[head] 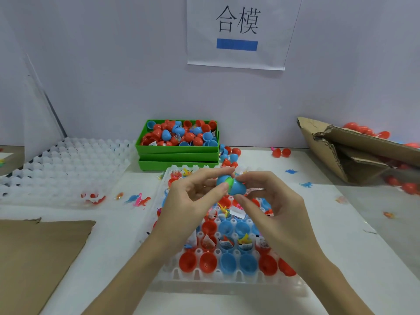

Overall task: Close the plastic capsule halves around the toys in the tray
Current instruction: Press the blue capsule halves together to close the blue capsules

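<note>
I have a blue capsule [233, 186] pinched between both hands, held above the far half of the white tray [227, 278]; my left hand [193, 196] grips its left half, thumb under and forefinger across the top, fingers curled in close; my right hand [270, 201] pinches the right half between thumb and fingertips, the other fingers loosely bent. The two halves are not fully together — a band of green [229, 184] shows in the seam between them; what that green is I cannot tell.

Under my hands the tray holds rows of open capsule halves, red [208, 261] and blue [228, 262], in its near cells; the row behind those holds halves with small packets and toys [244, 242] standing in them. Beyond the tray sits a stack of green bins [177, 153], the top one heaped with red and blue halves; more halves lie loose just right of the bins. Left of the tray lie a few small toy dinosaurs [139, 200] and, farther left, an unfilled white tray [68, 160]; a flat sheet of cardboard [38, 251] lies nearer me on that side. Right of the tray — well apart — a torn cardboard box [354, 151] leans with red capsules [363, 130] behind it; a paper sign [236, 32] hangs on the wall above the bins.
</note>
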`<act>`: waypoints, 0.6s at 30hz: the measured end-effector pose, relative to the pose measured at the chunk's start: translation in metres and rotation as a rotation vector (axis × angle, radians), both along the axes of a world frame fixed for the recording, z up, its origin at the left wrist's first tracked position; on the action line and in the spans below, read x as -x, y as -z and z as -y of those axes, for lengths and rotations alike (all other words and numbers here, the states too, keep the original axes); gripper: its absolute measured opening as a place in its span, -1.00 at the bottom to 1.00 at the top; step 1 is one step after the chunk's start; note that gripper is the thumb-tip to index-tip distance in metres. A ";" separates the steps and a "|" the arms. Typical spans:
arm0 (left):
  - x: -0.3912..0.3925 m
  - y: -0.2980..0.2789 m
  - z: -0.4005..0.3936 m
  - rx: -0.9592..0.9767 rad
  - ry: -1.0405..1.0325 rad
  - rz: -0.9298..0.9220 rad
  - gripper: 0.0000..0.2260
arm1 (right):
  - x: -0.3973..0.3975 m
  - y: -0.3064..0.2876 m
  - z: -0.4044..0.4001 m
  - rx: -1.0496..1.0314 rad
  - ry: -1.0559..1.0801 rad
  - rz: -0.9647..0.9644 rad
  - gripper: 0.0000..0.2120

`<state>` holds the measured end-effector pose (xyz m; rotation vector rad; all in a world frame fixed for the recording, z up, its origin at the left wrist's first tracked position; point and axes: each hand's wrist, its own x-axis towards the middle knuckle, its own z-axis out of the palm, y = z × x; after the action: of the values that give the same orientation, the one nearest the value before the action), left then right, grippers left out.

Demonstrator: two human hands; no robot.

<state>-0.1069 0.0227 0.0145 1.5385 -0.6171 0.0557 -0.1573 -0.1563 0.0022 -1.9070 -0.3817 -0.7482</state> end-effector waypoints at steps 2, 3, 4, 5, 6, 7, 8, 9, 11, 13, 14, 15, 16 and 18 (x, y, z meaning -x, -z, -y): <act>0.000 -0.001 0.001 0.040 0.047 -0.081 -0.75 | 0.000 0.000 -0.002 -0.035 -0.018 -0.008 -0.68; -0.001 0.000 0.001 0.075 0.095 -0.136 -0.74 | 0.000 0.000 -0.002 -0.049 -0.028 -0.011 -0.68; -0.003 0.000 0.002 0.118 0.150 -0.201 -0.73 | 0.000 0.000 -0.003 -0.057 -0.037 -0.011 -0.67; -0.005 0.001 0.002 0.163 0.199 -0.271 -0.71 | 0.000 0.000 -0.004 -0.060 -0.045 -0.008 -0.67; -0.007 0.001 0.002 0.206 0.231 -0.338 -0.70 | 0.001 -0.001 -0.004 -0.057 -0.051 -0.005 -0.67; -0.008 0.002 0.001 0.246 0.253 -0.396 -0.69 | 0.001 0.000 -0.005 -0.052 -0.058 -0.002 -0.67; -0.010 0.003 0.001 0.282 0.272 -0.445 -0.70 | 0.002 0.000 -0.005 -0.052 -0.065 0.000 -0.68; -0.011 0.003 0.001 0.310 0.290 -0.480 -0.71 | 0.002 0.000 -0.005 -0.059 -0.071 -0.003 -0.68; -0.011 0.001 0.000 0.296 0.281 -0.469 -0.73 | 0.002 0.000 -0.006 -0.101 -0.086 -0.030 -0.69; -0.007 -0.001 0.000 0.201 0.205 -0.359 -0.75 | 0.002 -0.001 -0.006 -0.150 -0.091 -0.069 -0.71; -0.005 -0.002 0.000 0.158 0.159 -0.292 -0.75 | 0.002 -0.002 -0.006 -0.167 -0.089 -0.080 -0.72; -0.004 -0.002 0.000 0.116 0.108 -0.220 -0.75 | 0.002 -0.002 -0.005 -0.177 -0.087 -0.084 -0.73; -0.002 -0.002 0.001 0.073 0.057 -0.147 -0.76 | 0.002 -0.003 -0.004 -0.178 -0.085 -0.086 -0.73; 0.001 -0.001 0.002 0.001 -0.014 -0.029 -0.79 | 0.002 -0.003 -0.004 -0.171 -0.085 -0.088 -0.73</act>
<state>-0.1076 0.0210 0.0154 1.5408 -0.5829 0.0441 -0.1597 -0.1522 0.0053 -1.7456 -0.3309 -0.6186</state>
